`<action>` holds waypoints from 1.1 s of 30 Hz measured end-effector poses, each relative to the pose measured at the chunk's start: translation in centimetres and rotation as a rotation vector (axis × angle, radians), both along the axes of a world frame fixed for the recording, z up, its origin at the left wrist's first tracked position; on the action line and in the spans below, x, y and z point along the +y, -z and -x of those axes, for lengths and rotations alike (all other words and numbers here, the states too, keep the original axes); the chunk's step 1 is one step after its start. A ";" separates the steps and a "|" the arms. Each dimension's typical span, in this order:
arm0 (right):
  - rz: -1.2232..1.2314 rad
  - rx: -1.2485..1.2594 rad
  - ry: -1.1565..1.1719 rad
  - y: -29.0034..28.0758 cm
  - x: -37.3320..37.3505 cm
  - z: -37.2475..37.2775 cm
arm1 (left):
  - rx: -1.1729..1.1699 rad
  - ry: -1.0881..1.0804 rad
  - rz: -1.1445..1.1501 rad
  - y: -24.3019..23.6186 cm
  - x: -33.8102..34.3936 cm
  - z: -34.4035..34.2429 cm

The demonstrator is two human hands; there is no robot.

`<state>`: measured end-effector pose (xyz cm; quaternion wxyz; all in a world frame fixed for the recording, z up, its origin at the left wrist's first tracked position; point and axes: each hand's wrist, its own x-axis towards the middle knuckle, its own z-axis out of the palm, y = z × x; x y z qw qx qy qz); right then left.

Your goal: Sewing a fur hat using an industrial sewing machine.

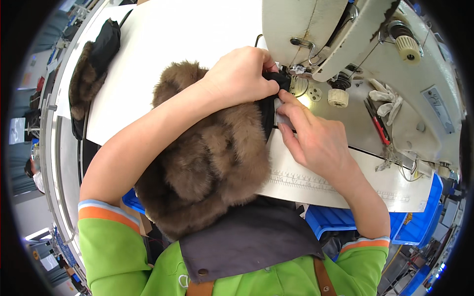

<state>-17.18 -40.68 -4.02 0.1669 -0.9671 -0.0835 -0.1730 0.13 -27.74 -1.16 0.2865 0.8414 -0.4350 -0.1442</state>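
A bulky piece of brown fur (217,153) with a black fabric edge lies on the sewing machine's table and hangs over the front edge toward my lap. My left hand (242,76) reaches across the fur, its fingers closed in a pinch on the black fabric (280,79) just left of the presser foot. Beside it, my right hand (321,140) has its fingers stretched out and apart. The right index fingertip touches the fabric near my left thumb. The sewing machine (308,29) stands over the far right, its lit needle plate (301,89) next to the fabric.
Red-handled snips (379,126) and a crumpled white cloth (387,98) lie right of the needle. Another fur and black fabric piece (94,69) sits at the table's far left. A printed ruler strip (316,182) runs along the front edge, above blue bins (331,217).
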 end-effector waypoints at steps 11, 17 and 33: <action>0.026 0.063 0.042 -0.3 0.2 0.2 | 0.227 -0.025 -0.085 -1.5 -0.3 -0.2; 0.042 -0.001 0.000 -0.1 0.1 0.0 | 0.067 0.007 -0.142 -2.8 -0.7 0.7; 0.022 -0.012 0.006 0.4 0.1 0.2 | -0.336 0.096 0.053 -1.3 1.3 2.6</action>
